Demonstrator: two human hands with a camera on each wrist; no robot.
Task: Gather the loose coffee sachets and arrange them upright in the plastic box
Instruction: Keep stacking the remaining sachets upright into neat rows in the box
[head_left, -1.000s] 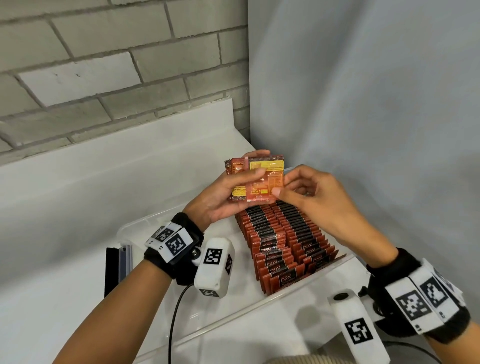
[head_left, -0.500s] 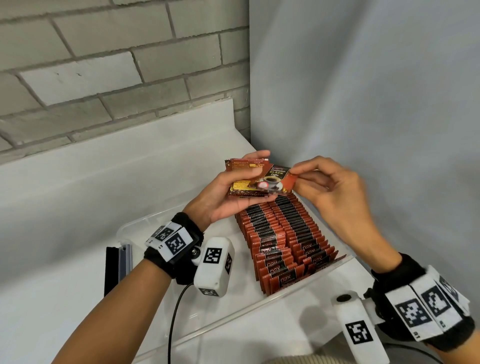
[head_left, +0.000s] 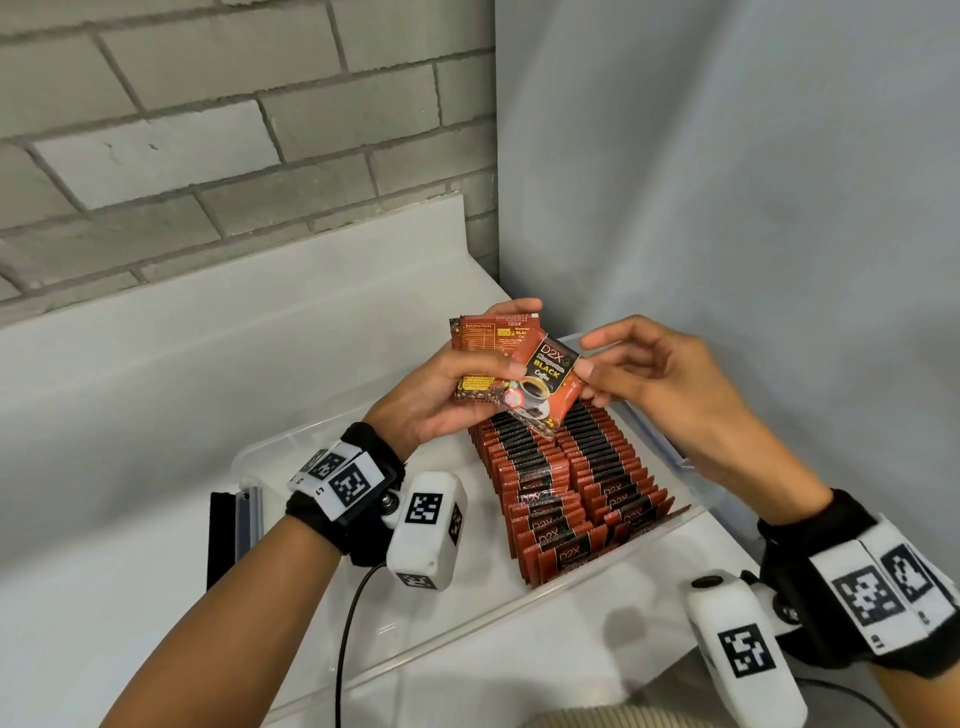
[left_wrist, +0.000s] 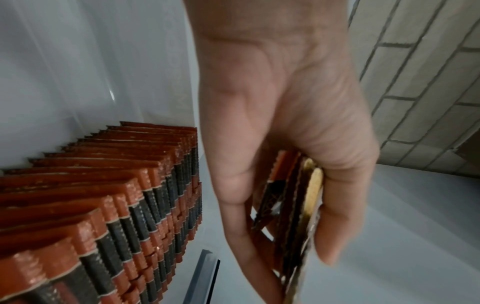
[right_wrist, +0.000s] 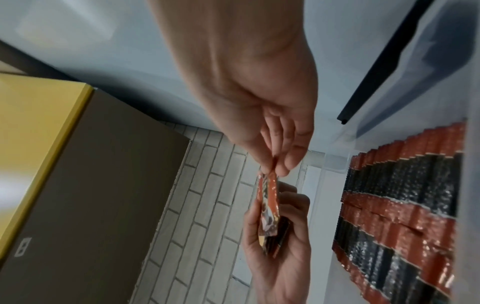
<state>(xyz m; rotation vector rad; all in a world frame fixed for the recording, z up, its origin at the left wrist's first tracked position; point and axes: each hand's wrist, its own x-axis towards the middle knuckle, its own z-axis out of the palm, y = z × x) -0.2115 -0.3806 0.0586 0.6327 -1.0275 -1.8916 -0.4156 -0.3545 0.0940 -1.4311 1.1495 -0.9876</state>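
My left hand (head_left: 457, 384) grips a small stack of red coffee sachets (head_left: 483, 343) above the far end of the clear plastic box (head_left: 519, 613). In the left wrist view the stack of sachets (left_wrist: 293, 205) sits edge-on between thumb and fingers. My right hand (head_left: 639, 374) pinches the right edge of one sachet (head_left: 545, 384), front face up, which lies tilted over the stack. The right wrist view shows that pinched sachet (right_wrist: 269, 197) edge-on. Two long rows of upright sachets (head_left: 566, 488) fill the right part of the box.
The box stands on a white counter (head_left: 104, 597) in a corner, with a brick wall (head_left: 208, 130) behind and a grey wall (head_left: 727, 182) to the right. A dark flat object (head_left: 228, 535) stands against the box's left end. The left half of the box holds no sachets.
The right hand has turned the front sachet from its yellow back to its printed front and drawn it rightwards off the stack. The left hand has stayed in place.
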